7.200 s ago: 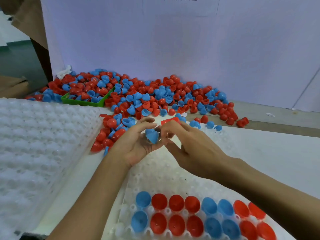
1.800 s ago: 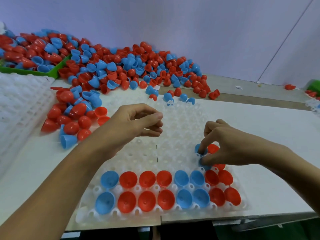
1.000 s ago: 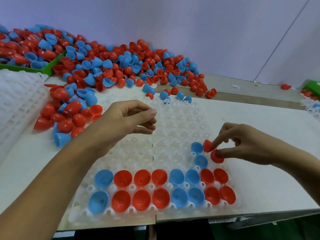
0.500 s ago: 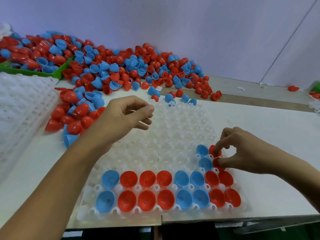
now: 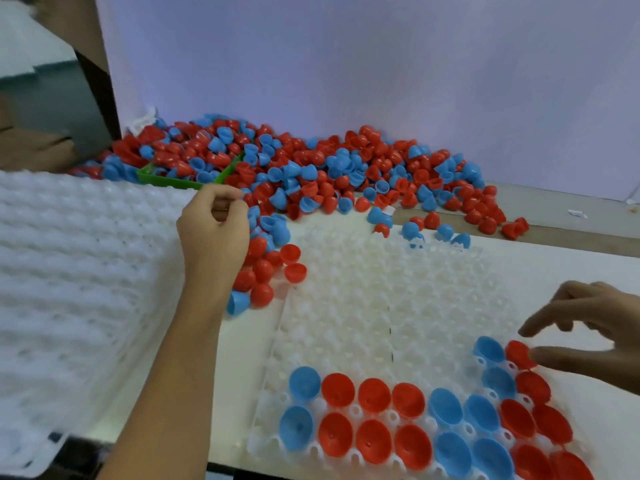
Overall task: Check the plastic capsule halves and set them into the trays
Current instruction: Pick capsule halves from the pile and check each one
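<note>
Moved since half a second ago: right hand (image 5: 588, 327), lower right of the frame, has let go of the red half (image 5: 518, 353) it was seating; fingers now spread and relaxed, holding nothing, thumb tip just beside that piece. Left hand (image 5: 213, 230), centre left, has shifted toward the loose halves (image 5: 266, 271) at the tray's upper-left corner; fingers curled with tips together, whether they pinch anything cannot be told.

Item: white tray (image 5: 346, 306), centre to lower right. Two full rows of red and blue halves, open side up, along the near edge; a short block of two blue and two red above them at right. Remaining pockets unfilled.

Item: heap of red and blue halves (image 5: 346, 168), upper centre, against the pale wall, spilling over a green bin (image 5: 166, 180).

Item: stack of spare white trays (image 5: 76, 271), left of frame.

Risk: the newly set red half looks to sit slightly tilted; a brushing finger could tip it out. Strays at the tray's far edge could roll into pockets unchecked.

Writing: none readable.
</note>
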